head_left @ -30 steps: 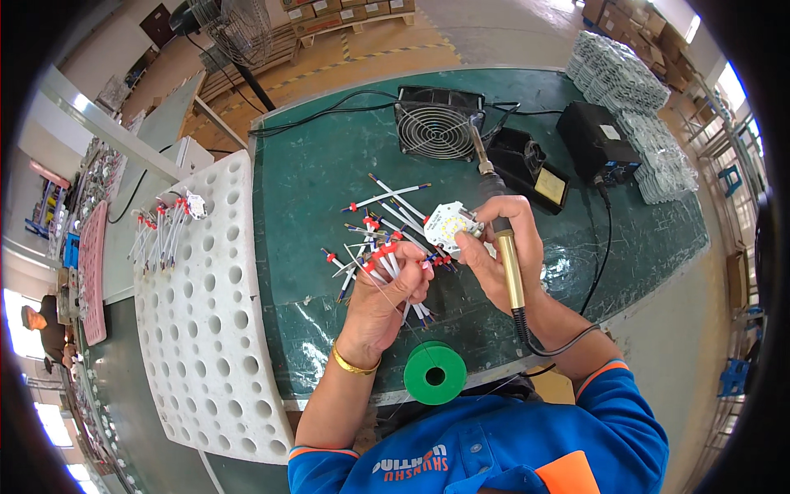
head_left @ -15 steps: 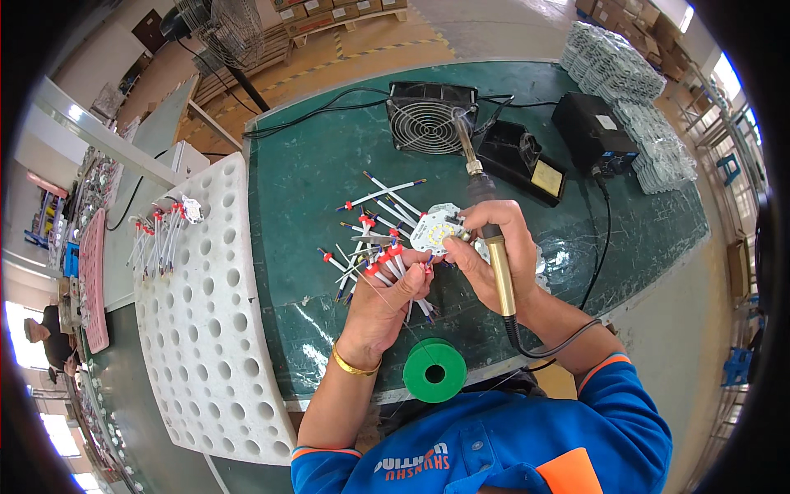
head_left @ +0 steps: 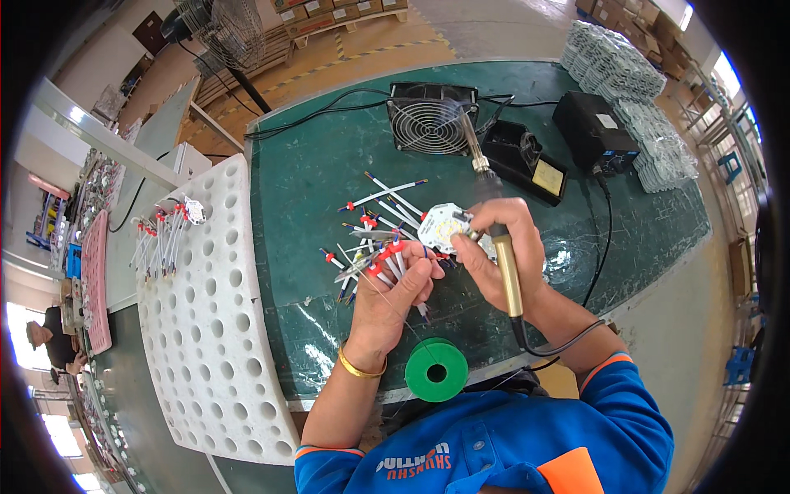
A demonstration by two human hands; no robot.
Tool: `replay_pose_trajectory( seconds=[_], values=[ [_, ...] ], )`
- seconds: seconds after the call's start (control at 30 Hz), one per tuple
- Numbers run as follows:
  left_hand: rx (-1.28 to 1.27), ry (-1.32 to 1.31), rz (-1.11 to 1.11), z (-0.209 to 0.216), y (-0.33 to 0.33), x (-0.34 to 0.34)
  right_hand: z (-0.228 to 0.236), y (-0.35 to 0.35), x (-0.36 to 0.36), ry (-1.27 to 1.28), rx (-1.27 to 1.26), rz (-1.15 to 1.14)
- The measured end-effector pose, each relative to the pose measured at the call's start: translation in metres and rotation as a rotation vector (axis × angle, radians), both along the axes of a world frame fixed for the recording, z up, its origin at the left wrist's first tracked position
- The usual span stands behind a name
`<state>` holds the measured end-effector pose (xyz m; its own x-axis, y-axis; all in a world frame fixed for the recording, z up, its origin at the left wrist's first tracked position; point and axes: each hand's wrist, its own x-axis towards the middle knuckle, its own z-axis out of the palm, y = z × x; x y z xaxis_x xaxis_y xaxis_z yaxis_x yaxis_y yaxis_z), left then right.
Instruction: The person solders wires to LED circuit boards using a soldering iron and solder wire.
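Observation:
My right hand (head_left: 512,247) is closed round a soldering iron (head_left: 509,284) with a gold handle, its metal tip pointing up and away. The thumb and index finger of that hand also pinch the edge of a white LED board (head_left: 440,228). Just left of the board, my left hand (head_left: 393,300) is closed on several white wires with red collars (head_left: 383,268). A thin strand of solder runs from that hand to a green solder spool (head_left: 436,370) at the table's near edge. More loose white wires (head_left: 395,194) lie beyond my left hand; a grey metal tool among them is partly hidden.
On the green table (head_left: 329,156) stand a small black fan (head_left: 434,118), an iron stand with a yellow sponge (head_left: 546,177) and a black soldering station (head_left: 596,133). Boards are stacked (head_left: 613,62) at far right. A white perforated foam panel (head_left: 206,329) lies left, with wired pieces on it.
The LED board has moved slightly right, away from my left fingers. The soldering iron has shifted a little right and nearer, its tip swinging slightly. My left hand has barely moved.

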<state>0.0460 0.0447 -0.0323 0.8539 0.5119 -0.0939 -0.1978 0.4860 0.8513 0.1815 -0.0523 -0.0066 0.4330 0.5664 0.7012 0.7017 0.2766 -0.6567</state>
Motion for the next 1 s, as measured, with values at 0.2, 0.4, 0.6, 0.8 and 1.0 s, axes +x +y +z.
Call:
replay_pose_trajectory(
  seconds=[0.2,0.4,0.6,0.8,1.0],
  values=[
    [0.237,0.054,0.258,0.006,-0.011,0.002,-0.002,0.002,0.000,0.015,-0.051,0.057],
    [0.337,0.109,0.253,0.006,-0.009,-0.002,-0.003,0.003,-0.003,-0.045,-0.030,0.065],
    [0.376,0.135,0.302,0.008,-0.012,-0.002,-0.002,0.002,-0.005,-0.049,-0.031,0.072],
    [0.373,0.128,0.228,0.003,-0.007,-0.004,-0.002,0.001,-0.005,-0.046,-0.046,0.071],
    [0.219,0.056,0.289,0.003,-0.003,-0.002,0.001,0.002,-0.005,-0.030,-0.039,0.106]
  ],
)
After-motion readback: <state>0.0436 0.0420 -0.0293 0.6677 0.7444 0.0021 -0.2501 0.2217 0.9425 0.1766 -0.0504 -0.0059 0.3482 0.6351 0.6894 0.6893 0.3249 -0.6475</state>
